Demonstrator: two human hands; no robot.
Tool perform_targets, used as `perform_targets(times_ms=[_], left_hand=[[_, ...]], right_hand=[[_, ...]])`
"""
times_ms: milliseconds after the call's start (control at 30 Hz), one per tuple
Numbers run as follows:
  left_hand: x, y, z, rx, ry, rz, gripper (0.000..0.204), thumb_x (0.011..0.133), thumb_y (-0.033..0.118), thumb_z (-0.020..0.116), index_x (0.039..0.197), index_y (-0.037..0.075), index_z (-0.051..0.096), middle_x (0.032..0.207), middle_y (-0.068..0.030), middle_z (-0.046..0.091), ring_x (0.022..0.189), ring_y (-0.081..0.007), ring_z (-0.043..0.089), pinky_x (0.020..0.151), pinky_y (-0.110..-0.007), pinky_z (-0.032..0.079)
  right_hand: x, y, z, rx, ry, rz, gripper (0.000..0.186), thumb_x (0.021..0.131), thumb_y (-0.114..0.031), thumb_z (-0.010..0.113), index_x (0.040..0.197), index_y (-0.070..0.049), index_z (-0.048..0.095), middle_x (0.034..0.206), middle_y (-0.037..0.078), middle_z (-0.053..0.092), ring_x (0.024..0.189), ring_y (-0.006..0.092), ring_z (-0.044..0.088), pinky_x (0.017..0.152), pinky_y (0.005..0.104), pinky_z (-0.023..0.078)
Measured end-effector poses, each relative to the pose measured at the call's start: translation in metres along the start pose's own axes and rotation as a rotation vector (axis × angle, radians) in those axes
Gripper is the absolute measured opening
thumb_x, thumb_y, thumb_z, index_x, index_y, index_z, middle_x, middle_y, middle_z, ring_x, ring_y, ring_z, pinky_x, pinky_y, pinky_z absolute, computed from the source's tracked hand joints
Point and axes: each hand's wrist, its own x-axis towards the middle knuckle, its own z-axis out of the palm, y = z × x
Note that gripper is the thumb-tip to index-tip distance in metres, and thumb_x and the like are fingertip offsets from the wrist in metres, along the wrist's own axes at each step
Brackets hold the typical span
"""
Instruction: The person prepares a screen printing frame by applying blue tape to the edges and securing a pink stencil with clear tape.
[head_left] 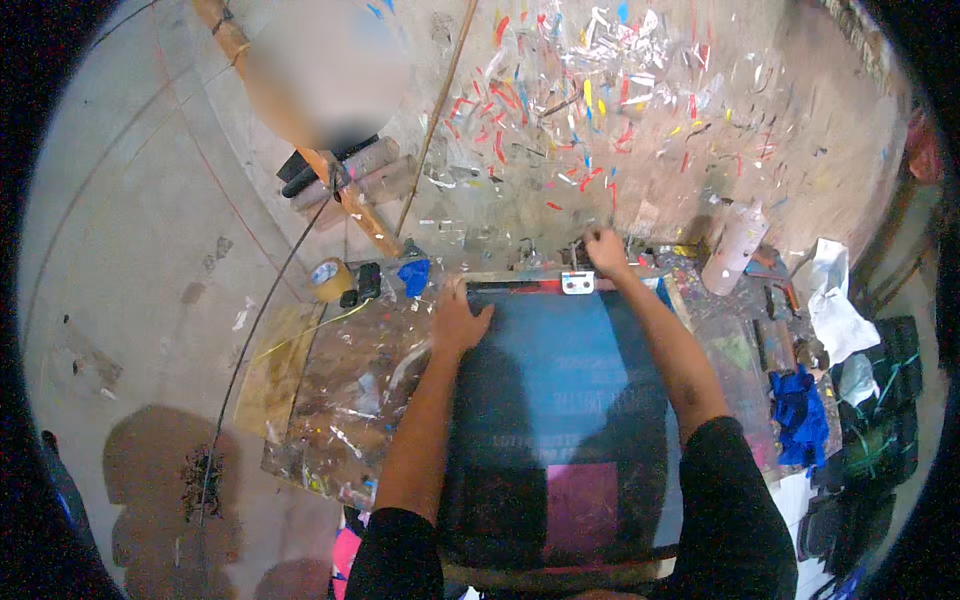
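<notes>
A screen-printing screen [550, 370] with a dark mesh, faint reversed lettering and a magenta patch [582, 505] lies on the worktable. My left hand [458, 320] grips the top left of its frame, thumb lying toward the mesh. My right hand [606, 250] is closed just beyond the frame's back edge, beside small dark metal fittings [582, 255]; what its fingers hold is too small to make out. A white fitting with two dark dots [577, 283] sits on the back bar, below and left of my right hand.
Left on the paint-smeared table [340, 420] are a tape roll [330, 280], black objects [367, 285] and blue scrap [414, 276]. Right are a pinkish container [733, 250], white cloth [840, 310], blue cloth [797, 415] and dark stacked items [880, 420]. Behind are a wooden post [370, 220] and rolls [355, 160].
</notes>
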Motion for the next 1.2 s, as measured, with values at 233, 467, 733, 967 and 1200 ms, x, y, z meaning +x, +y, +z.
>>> perform_targets(times_ms=[233, 467, 733, 967, 1200], left_hand=[[0.002, 0.002, 0.007, -0.011, 0.032, 0.081, 0.082, 0.08, 0.046, 0.067, 0.142, 0.0, 0.039, 0.153, -0.0228, 0.029, 0.139, -0.0382, 0.033, 0.11, -0.049, 0.034], [-0.004, 0.021, -0.01, 0.027, -0.04, -0.005, 0.082, 0.08, 0.046, 0.067, 0.142, 0.002, 0.039, 0.154, -0.022, 0.029, 0.138, -0.0387, 0.035, 0.109, -0.049, 0.035], [0.0, 0.014, -0.001, 0.053, -0.05, 0.049, 0.084, 0.08, 0.048, 0.067, 0.144, 0.004, 0.036, 0.155, -0.0206, 0.026, 0.138, -0.0382, 0.035, 0.109, -0.049, 0.036], [-0.001, 0.008, 0.001, 0.044, -0.057, -0.001, 0.087, 0.079, 0.049, 0.067, 0.145, 0.003, 0.034, 0.156, -0.0201, 0.024, 0.139, -0.0387, 0.033, 0.109, -0.051, 0.035], [0.0, 0.009, 0.003, -0.024, 0.011, 0.048, 0.085, 0.077, 0.045, 0.07, 0.142, 0.001, 0.037, 0.153, -0.025, 0.028, 0.138, -0.0404, 0.034, 0.11, -0.05, 0.034]], right_hand=[[-0.026, -0.019, -0.007, -0.27, -0.185, 0.186, 0.057, 0.075, -0.065, 0.063, 0.076, -0.009, 0.076, 0.083, 0.018, 0.072, 0.084, 0.0331, 0.068, 0.085, 0.0429, 0.049], [-0.03, -0.02, -0.004, -0.299, -0.038, 0.207, 0.049, 0.073, -0.058, 0.067, 0.077, -0.01, 0.077, 0.086, 0.017, 0.072, 0.089, 0.0355, 0.067, 0.089, 0.044, 0.047], [-0.024, -0.009, -0.002, -0.255, -0.059, 0.266, 0.043, 0.075, -0.052, 0.068, 0.082, -0.01, 0.078, 0.084, 0.019, 0.072, 0.086, 0.037, 0.068, 0.087, 0.043, 0.049], [-0.023, -0.032, -0.007, -0.257, -0.157, 0.327, 0.059, 0.071, -0.055, 0.071, 0.088, 0.001, 0.074, 0.096, 0.022, 0.071, 0.097, 0.037, 0.067, 0.091, 0.0424, 0.046], [-0.026, -0.045, -0.012, -0.244, -0.142, 0.367, 0.056, 0.073, -0.055, 0.07, 0.089, -0.002, 0.075, 0.098, 0.021, 0.071, 0.1, 0.0361, 0.066, 0.096, 0.0412, 0.045]])
